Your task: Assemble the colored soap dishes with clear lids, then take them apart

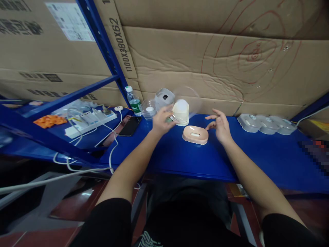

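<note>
My left hand [162, 120] is closed on the near edge of a clear round plastic lid [194, 99], which is tilted up and faint against the cardboard. Behind the lid stands a cream-coloured holder with a white dome on top [181, 112]. In front of it, a pink oval box with a slot in its top [195, 134] lies on the blue table [180, 157]. To the right of that box, my right hand [221, 127] hovers with fingers apart, holding nothing. Left of the lid are a grey rounded box with a dark opening [164, 97] and a clear plastic tub [148, 109] with a white disc inside.
A water bottle [134, 102] and a black phone [130, 126] are at the left. Beyond a blue frame post [102, 44] lie a white power strip [89, 124] and loose cables. Joined clear containers [267, 124] stand at the right, before a cardboard wall [164, 51].
</note>
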Demonstrator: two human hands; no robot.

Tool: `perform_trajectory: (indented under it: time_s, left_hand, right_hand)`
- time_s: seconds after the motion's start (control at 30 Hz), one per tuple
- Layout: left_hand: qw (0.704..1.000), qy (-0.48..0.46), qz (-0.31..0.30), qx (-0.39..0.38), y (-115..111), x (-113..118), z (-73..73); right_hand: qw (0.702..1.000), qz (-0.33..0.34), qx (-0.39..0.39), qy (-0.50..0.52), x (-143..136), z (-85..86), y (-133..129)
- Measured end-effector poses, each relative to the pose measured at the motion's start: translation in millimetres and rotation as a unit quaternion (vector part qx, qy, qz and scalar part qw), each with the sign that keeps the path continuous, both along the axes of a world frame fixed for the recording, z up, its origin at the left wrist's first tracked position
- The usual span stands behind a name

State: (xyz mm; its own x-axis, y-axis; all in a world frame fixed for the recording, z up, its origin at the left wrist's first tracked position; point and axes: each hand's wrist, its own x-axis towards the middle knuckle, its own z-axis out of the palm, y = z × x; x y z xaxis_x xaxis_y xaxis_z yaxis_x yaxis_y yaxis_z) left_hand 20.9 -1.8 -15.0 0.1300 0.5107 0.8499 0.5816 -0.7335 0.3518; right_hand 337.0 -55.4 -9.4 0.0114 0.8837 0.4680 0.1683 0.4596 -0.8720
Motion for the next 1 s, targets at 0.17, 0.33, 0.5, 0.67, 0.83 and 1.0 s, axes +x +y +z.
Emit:
perform_trajectory:
  time_s: [0.17, 0.33, 0.5, 0.67, 0.83, 1.0]
  left_hand:
    - [0.955, -0.258, 0.147, 0.021, 30.7, -61.4, 6.5]
    - [0.932, -0.268, 0.235, -0.068, 39.4, -86.9, 5.9]
    - [0.939, -0.231, 0.233, -0.097, 43.8, -81.3, -7.5]
    - [0.942, -0.208, 0.245, -0.098, 49.3, -84.8, -19.1]
    - [0.936, -0.206, 0.255, -0.126, 51.7, -90.7, -22.7]
    - [0.931, -0.208, 0.26, -0.15, 53.0, -91.1, -23.5]
  right_hand:
    - [0.995, -0.048, 0.006, -0.087, 10.1, -12.8, 11.2]
    - [0.974, -0.072, 0.028, -0.213, 14.0, -19.6, 16.5]
    - [0.955, -0.05, 0.045, -0.29, 15.4, -21.2, 14.2]
    - [0.942, -0.026, 0.039, -0.333, 16.8, -23.9, 13.1]
    - [0.931, -0.002, 0.025, -0.363, 15.9, -23.7, 11.1]
    - [0.915, 0.039, 0.016, -0.402, 14.8, -22.9, 9.8]
